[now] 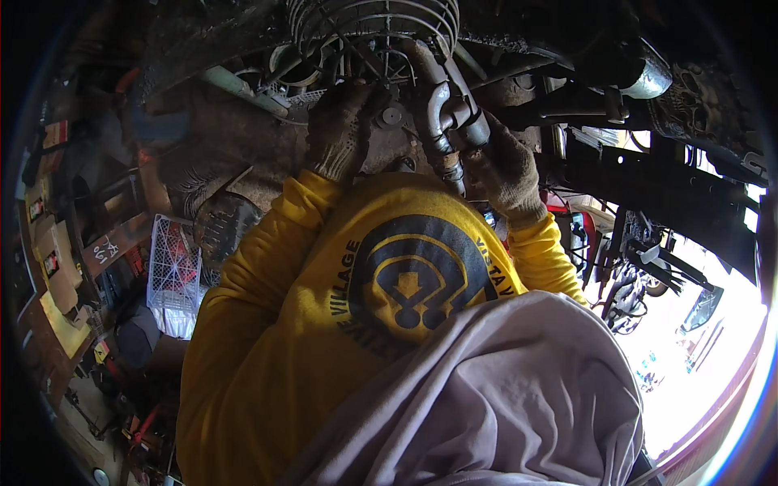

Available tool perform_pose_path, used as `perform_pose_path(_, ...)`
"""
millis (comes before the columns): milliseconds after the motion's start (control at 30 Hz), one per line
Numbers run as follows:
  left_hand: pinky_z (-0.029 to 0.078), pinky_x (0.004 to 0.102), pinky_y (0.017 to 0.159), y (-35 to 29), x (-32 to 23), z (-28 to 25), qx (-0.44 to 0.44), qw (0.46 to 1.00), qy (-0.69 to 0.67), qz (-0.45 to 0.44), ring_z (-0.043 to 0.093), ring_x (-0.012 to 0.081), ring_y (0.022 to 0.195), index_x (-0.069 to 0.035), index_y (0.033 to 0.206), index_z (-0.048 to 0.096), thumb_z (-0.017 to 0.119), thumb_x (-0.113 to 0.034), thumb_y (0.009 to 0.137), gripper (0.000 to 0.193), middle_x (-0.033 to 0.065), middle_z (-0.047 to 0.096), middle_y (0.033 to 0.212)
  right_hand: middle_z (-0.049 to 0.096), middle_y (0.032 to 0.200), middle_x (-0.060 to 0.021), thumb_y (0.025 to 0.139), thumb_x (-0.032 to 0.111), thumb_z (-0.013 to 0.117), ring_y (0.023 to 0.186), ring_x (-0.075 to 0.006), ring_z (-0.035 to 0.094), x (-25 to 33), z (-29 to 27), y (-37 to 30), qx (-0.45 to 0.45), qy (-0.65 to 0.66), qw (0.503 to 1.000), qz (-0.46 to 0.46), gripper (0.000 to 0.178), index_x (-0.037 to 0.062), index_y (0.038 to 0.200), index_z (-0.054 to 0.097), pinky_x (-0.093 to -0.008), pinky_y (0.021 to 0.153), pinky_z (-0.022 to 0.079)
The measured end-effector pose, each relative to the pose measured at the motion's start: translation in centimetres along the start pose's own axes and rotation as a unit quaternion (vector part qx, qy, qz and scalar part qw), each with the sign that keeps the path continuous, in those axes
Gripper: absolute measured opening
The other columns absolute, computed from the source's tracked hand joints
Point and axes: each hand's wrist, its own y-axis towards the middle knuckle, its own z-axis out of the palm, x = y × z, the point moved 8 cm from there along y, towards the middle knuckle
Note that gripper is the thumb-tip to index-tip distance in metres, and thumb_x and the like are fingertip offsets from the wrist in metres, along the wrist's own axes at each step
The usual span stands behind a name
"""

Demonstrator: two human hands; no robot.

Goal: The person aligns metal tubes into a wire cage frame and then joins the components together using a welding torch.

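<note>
Both my hands wear knitted work gloves and reach up from yellow sleeves into dark, greasy machinery. My left hand [340, 134] is closed beside a round metal disc [391, 116]; its fingertips sink into shadow, so what they grip is hidden. My right hand [510, 170] closes on the right side of a bent metal pipe [438, 105], low down near its shiny joints. Part of its fingers is hidden behind the pipe. Above the pipe sits a round wire guard [373, 18]. A pale grey cloth [502, 389] hangs in folds over my yellow shirt [324, 308].
A white plastic crate [174, 271] stands to the left, with cardboard [58, 259] and clutter beyond it. Dark steel beams [648, 174] cross the right side. A metal cylinder [651, 74] juts out at the upper right. Bright daylight falls on the ground at the far right.
</note>
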Motion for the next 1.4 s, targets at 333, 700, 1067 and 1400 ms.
perform_pose_path(333, 0.051, 0.0354, 0.07, 0.0, 1.5, -0.2, -0.018, 0.996, -0.076, -0.044, 0.065, 0.0246, 0.08, -0.002, 0.097, 0.066, 0.064, -0.012, 0.091, 0.012, 0.0131, 0.066, 0.089, 0.065, 0.12, -0.0189, 0.087, 0.021, 0.071, 0.114, -0.0199, 0.061, -0.2, 0.1, 0.2, 0.006, 0.039, 0.999, 0.013, 0.063, -0.0012, 0.14, 0.045, -0.0324, 0.096, 0.046)
perform_pose_path(700, 0.052, 0.035, 0.072, -0.1, 1.1, -0.1, -0.011, 0.998, -0.052, -0.046, 0.065, 0.0254, 0.08, -0.002, 0.096, 0.067, 0.064, -0.013, 0.091, 0.012, 0.0132, 0.066, 0.091, 0.067, 0.115, -0.0185, 0.087, 0.021, 0.071, 0.109, -0.0205, 0.064, 0.6, 0.1, 0.6, -0.001, -0.019, 1.0, -0.017, 0.062, 0.0004, 0.139, 0.046, -0.0328, 0.092, 0.049)
perform_pose_path(1067, 0.052, 0.0359, 0.066, -2.1, 0.9, 0.8, 0.095, 0.82, 0.533, 0.184, 0.064, 0.0256, 0.071, -0.003, 0.126, 0.053, 0.052, -0.01, 0.093, 0.034, 0.0144, 0.066, 0.096, 0.068, 0.101, -0.0128, 0.086, 0.02, 0.063, 0.086, -0.0171, 0.065, 1.5, 0.3, 0.6, -0.003, -0.152, 0.988, 0.004, 0.047, 0.0019, 0.129, 0.055, -0.0322, 0.076, 0.052)
perform_pose_path(1400, 0.052, 0.0343, 0.068, -1.4, 1.1, 0.7, 0.096, 0.862, 0.478, 0.14, 0.064, 0.0228, 0.072, -0.002, 0.123, 0.055, 0.05, -0.012, 0.095, 0.03, 0.0123, 0.067, 0.095, 0.067, 0.101, -0.0134, 0.087, 0.016, 0.064, 0.084, -0.0259, 0.068, 5.7, 1.9, 0.4, -0.024, -0.364, 0.903, -0.227, 0.037, 0.0042, 0.121, 0.058, -0.0329, 0.073, 0.054)
